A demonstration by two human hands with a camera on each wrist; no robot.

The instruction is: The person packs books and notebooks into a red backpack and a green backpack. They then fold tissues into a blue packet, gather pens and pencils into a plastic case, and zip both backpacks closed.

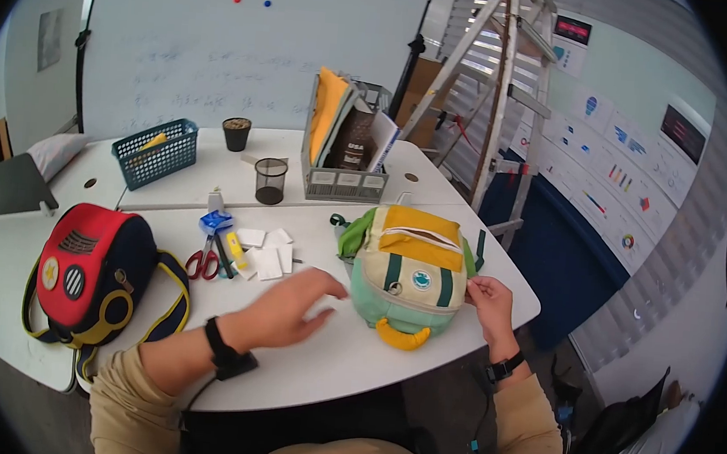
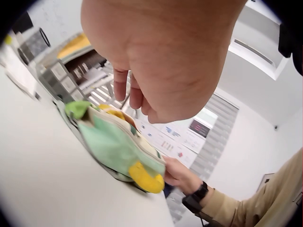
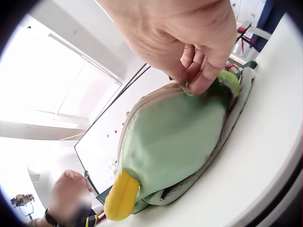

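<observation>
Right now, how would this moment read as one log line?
right hand: pinching zipper on mint-and-yellow backpack | left hand: above table, holding nothing | red backpack: on table, untouched

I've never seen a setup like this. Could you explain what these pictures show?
There's no machine doing the work here, just a person's two bare hands. The wide picture comes from a camera on the head, looking forward and down. The two tilted ones come from cameras on the left and right wrists.

On the white table are a green bag, a red bag, scissors, white cards, a basket, a mesh cup, a pot and a file rack.

The right hand pinches the green bag at its zip. The left hand holds nothing, beside that bag.
</observation>
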